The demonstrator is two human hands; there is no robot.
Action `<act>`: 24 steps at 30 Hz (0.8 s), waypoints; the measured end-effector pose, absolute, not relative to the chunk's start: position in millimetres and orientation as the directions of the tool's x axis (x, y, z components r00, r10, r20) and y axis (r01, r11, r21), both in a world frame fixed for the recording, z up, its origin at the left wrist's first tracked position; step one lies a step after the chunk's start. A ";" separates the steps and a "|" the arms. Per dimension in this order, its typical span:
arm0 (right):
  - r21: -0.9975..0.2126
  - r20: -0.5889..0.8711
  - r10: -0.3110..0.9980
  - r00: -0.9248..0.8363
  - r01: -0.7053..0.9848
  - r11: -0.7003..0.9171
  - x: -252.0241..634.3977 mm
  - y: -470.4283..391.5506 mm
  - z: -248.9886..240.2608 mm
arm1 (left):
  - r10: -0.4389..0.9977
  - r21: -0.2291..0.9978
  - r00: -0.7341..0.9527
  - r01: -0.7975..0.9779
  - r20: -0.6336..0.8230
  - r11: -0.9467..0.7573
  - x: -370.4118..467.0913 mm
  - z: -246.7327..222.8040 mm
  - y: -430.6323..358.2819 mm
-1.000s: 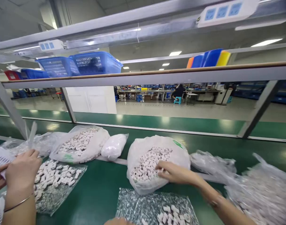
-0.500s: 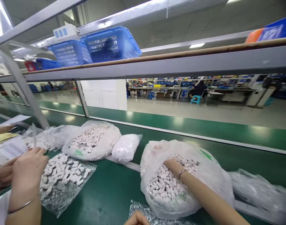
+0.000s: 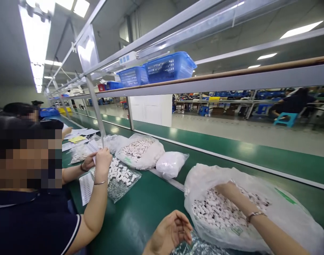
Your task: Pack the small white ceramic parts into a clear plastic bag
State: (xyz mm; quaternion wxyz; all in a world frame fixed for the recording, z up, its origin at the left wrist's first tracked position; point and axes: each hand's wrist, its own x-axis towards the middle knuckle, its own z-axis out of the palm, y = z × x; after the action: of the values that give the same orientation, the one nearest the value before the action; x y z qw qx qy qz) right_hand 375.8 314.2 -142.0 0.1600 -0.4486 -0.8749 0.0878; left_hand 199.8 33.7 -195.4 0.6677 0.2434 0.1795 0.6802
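Note:
Small white tubular parts fill a large, open, translucent plastic bag on the green bench. My right hand reaches into this bag; its fingers are hidden by the plastic and the parts. Palm up and fingers loosely curled apart, my left hand holds nothing, just left of the bag. Beside it, at the bottom edge, lies a clear crinkled plastic bag, partly out of view.
At the left a person holds a paper over white parts on clear plastic. Another bag of parts and a closed white bag lie mid-bench. Blue baskets stand on the overhead shelf, held by metal posts.
The view has swung left, bringing the neighbouring person into sight. My left hand has risen into view with its fingers apart. My right hand remains in the bag.

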 end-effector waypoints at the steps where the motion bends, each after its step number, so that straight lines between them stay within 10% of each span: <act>1: -0.279 0.173 0.823 -0.541 0.775 0.568 380.5 310.8 -140.6 | 0.996 0.564 0.003 -0.825 0.085 -0.045 200.7 -193.4 32.3; 15: -0.326 0.379 0.709 -0.594 0.631 0.703 419.6 133.9 -100.2 | 0.898 0.049 0.331 -0.932 -0.290 0.360 310.0 -156.0 30.1; 24: -0.090 0.549 0.464 -0.695 0.502 0.860 415.3 56.3 -131.1 | 0.896 -0.004 0.238 -0.967 -0.375 0.256 334.0 -143.1 16.2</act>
State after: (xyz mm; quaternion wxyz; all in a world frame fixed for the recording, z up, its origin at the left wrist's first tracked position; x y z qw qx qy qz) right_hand 415.3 56.3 -131.1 0.2887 -0.2625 -0.9201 -0.0335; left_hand 334.0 16.2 -143.1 0.7780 -0.1178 0.1501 0.5985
